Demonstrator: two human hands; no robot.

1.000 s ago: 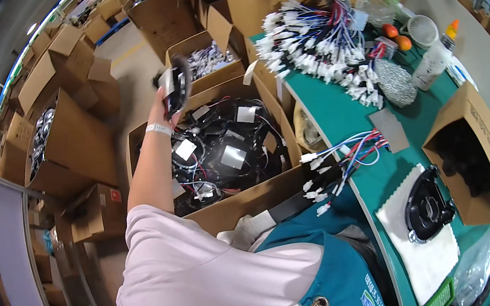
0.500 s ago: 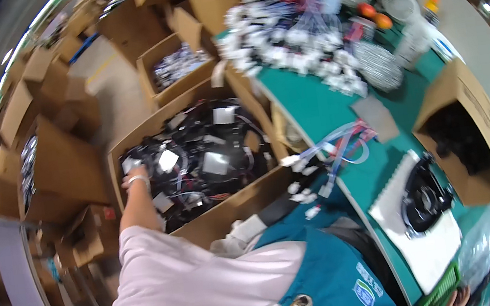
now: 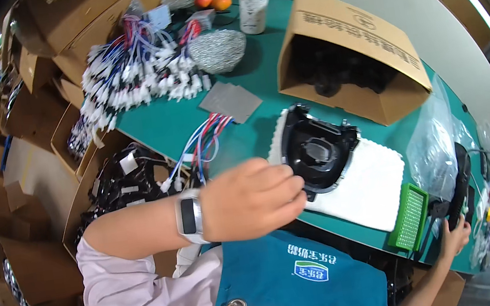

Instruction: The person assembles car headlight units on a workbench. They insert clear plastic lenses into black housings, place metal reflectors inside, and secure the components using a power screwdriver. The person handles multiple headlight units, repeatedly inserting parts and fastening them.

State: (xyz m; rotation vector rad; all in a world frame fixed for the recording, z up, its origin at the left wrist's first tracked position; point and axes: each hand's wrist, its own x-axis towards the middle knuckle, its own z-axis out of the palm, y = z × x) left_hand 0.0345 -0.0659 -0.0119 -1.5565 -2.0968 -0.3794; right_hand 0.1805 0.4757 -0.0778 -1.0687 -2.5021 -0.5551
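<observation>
My left hand [image 3: 250, 200], a watch band on its wrist, hovers at the table's near edge with its fingers curled closed. What they hold, if anything, is hidden. Just beyond the knuckles sits a glossy black plastic housing [image 3: 319, 150], its hollow side up, on a white cloth [image 3: 364, 190]; whether the hand touches it I cannot tell. Far to the right, my right hand [image 3: 456, 238] has its fingers closed around the lower end of a long black tool [image 3: 461, 183]. A green perforated basket [image 3: 409, 218] stands just left of that hand.
Bundled wires with white connectors [image 3: 135, 74] cover the far left of the green table [image 3: 161, 127]. Loose wires [image 3: 203, 143] and grey sheets [image 3: 232, 101] lie nearer. An open carton [image 3: 358, 23] of black parts stands behind the cloth. A carton of black parts [image 3: 127, 174] sits on the left.
My left hand has come out of the carton of black parts and swung right to the table beside the housing. The view has turned right, bringing my right hand and the long black tool into fuller sight.
</observation>
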